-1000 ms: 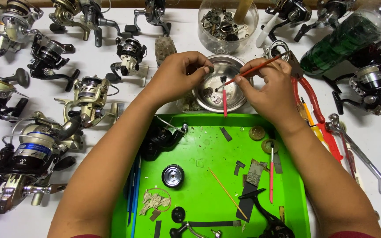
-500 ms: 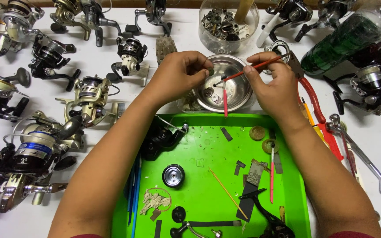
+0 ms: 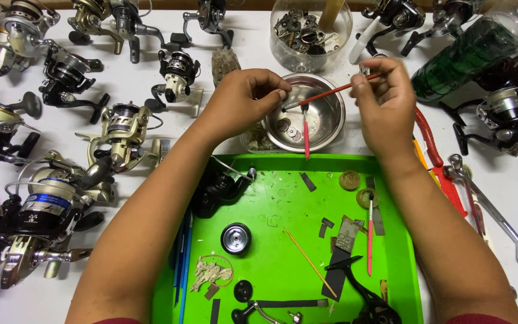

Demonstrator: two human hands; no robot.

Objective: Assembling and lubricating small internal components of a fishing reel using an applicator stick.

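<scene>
**Brush and small part held over the steel bowl**

A thin red brush (image 3: 340, 90) slants over a steel bowl (image 3: 331, 123) at the far edge of the work area. The right hand (image 3: 385, 99) pinches its handle end between thumb and fingertips, and the bristle end points toward the left hand (image 3: 244, 99). That hand is curled tight, thumb and forefinger pressed on something small at the brush tip; what it is, I cannot make out. A second red brush (image 3: 306, 132) leans on the bowl's near rim, and a few washers lie in the bowl.

Just in front sits a green tray (image 3: 271, 198) with a round spool (image 3: 235, 237), a brass gear (image 3: 349, 180), an orange stick (image 3: 310, 261) and dark scraps. Behind the bowl stands a clear jar (image 3: 283, 51) of metal parts. Fishing reels (image 3: 49, 204) crowd the white table (image 3: 151, 78) to the left and along the back. Red pliers (image 3: 436, 156) lie to the right.
</scene>
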